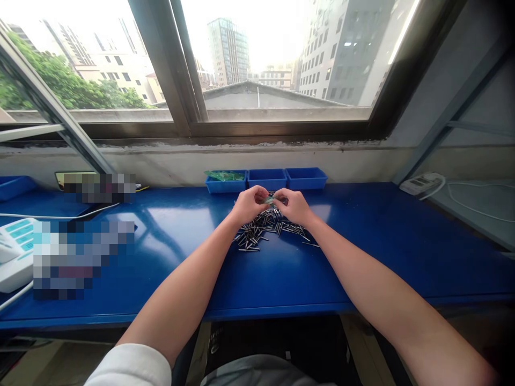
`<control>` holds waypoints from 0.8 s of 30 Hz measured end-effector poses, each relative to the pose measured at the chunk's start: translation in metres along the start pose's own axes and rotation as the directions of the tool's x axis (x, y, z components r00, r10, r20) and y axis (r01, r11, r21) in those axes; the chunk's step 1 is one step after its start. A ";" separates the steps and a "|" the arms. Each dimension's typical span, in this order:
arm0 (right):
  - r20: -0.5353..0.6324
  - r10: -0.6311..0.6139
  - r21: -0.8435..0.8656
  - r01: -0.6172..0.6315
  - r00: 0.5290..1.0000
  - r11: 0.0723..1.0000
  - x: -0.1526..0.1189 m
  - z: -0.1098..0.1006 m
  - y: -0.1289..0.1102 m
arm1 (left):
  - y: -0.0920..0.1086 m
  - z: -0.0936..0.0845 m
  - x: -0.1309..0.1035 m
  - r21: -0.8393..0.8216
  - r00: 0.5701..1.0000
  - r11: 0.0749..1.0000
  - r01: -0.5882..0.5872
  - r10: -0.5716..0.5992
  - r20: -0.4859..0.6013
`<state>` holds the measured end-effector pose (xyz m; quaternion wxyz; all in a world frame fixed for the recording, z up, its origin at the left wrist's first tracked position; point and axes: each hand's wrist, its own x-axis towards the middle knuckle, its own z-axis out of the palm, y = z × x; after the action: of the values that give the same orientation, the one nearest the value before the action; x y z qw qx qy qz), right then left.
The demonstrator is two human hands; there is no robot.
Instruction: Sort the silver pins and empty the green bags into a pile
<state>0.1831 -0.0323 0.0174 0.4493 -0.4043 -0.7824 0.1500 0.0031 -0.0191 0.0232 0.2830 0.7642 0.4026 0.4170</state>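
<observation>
My left hand and my right hand come together over the middle of the blue table. Between their pinched fingertips is a small greenish plastic bag, partly hidden by the fingers. Right beneath and in front of the hands lies a loose pile of short, thin metal rods, dark and silver; their exact kind is too small to make out. Behind the hands, the left one of three blue bins holds more greenish plastic bags.
The middle bin and right bin stand against the wall below the window. On the left of the blue table are a white device, cables and blurred items. A white power strip lies at the far right.
</observation>
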 end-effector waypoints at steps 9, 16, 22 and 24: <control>-0.120 -0.139 -0.055 0.134 0.983 0.990 0.004 0.001 0.006 | -0.002 0.001 0.001 0.041 0.996 0.998 -0.057 0.060 -0.065; -0.118 -0.029 -0.103 0.017 0.993 0.995 0.002 0.001 0.004 | 0.001 0.001 0.000 -0.068 0.998 0.998 0.000 -0.004 -0.060; -0.157 0.024 -0.081 -0.037 0.987 0.996 0.002 0.002 0.002 | 0.008 0.001 -0.001 -0.079 0.995 0.997 0.001 -0.009 -0.098; -0.159 0.044 -0.073 -0.056 0.986 0.996 0.002 0.002 0.001 | 0.008 0.002 -0.001 -0.075 0.993 0.997 0.009 -0.018 -0.114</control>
<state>0.1814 -0.0296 0.0168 0.4896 -0.4514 -0.7395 0.0985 0.0072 -0.0243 0.0281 0.2904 0.7253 0.4074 0.4728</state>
